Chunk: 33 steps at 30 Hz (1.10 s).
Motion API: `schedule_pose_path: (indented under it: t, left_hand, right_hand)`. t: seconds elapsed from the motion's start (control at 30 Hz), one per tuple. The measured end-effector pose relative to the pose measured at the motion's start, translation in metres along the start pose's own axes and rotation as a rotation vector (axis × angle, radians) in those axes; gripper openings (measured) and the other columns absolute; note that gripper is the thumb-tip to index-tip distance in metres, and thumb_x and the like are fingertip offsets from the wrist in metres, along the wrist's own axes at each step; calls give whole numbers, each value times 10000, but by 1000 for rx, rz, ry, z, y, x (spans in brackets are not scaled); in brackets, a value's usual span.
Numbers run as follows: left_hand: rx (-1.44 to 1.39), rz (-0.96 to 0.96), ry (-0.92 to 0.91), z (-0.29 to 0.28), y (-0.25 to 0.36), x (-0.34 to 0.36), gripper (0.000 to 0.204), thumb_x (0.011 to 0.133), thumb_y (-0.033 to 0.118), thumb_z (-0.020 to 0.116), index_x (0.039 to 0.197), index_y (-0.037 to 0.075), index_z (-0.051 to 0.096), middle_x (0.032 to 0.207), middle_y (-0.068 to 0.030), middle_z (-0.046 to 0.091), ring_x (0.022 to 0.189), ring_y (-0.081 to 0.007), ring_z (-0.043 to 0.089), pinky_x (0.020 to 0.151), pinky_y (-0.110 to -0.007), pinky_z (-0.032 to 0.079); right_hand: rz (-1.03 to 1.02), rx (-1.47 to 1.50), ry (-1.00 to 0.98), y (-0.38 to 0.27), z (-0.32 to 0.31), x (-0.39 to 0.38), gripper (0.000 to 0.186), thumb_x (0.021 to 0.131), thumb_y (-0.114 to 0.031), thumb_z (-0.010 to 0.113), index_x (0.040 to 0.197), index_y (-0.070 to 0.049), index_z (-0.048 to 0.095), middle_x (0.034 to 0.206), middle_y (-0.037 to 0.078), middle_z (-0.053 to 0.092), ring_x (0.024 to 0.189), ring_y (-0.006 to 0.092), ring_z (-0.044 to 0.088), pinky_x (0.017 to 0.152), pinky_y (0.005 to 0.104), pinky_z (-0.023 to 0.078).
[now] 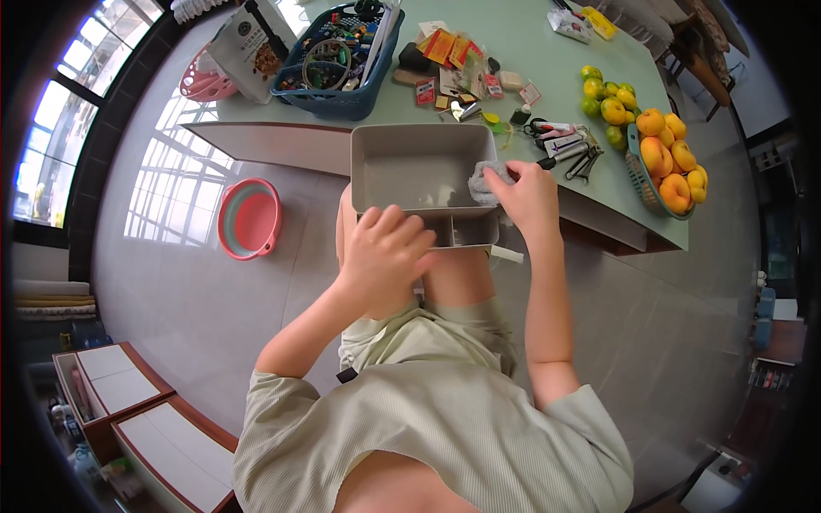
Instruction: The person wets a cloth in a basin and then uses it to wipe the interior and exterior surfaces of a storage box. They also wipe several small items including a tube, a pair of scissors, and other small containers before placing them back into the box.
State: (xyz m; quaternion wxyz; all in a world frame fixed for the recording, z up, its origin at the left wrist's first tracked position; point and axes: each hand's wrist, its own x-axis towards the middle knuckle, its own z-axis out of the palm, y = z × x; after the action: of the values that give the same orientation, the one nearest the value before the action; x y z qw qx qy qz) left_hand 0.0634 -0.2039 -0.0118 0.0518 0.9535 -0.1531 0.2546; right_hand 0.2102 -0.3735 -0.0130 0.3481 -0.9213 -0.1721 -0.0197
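Observation:
A grey plastic storage box [422,137] with one large compartment and smaller ones along its near side rests over my knees, by the table's near edge. My right hand [528,198] pinches a crumpled grey cloth [487,183] at the large compartment's right rim. Part of the cloth hangs inside that rim. Over the near left corner of the box is my left hand [382,258], its fingers bent and partly smeared by motion. It covers the left small compartment, and whether it grips the box cannot be made out.
On the pale green table [479,51] stand a blue basket of small parts [368,107], loose packets [445,47], tools [564,141], green-yellow citrus [613,111] and a basket of orange fruit [657,158]. An open drawer [282,147] juts out at left. A pink basin [250,218] sits on the floor.

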Motion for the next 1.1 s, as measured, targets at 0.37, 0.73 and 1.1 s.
schedule_pose_path:
  t: [0.37, 0.73, 1.1]
  left_hand:
    - [-272, -182, 115, -2, -13, -1, 111, 619, 169, 705, 685, 106, 642, 748, -5, 520, 767, -208, 485, 681, -328, 391]
    - [-501, -514, 113, -13, -17, 46, 117, 673, 175, 698, 709, 67, 670, 726, -17, 546, 736, -205, 507, 654, -306, 441]
    - [-643, -638, 55, -14, -19, 54, 157, 719, 138, 669, 778, -6, 654, 736, -38, 523, 703, -148, 525, 653, -264, 409]
  right_hand:
    - [52, 687, -65, 32, 3, -16, 219, 874, -151, 545, 877, 63, 589, 701, -12, 545, 677, 43, 453, 609, 202, 397]
    - [-420, 441, 554, -10, 37, -48, 383, 803, -59, 522, 1186, -38, 530, 1237, 159, 484, 1118, 315, 482, 950, 379, 364]
    - [-509, 196, 635, 3, 45, -42, 390, 708, -78, 600, 1097, -51, 606, 1208, 103, 537, 1128, 299, 492, 898, 385, 419]
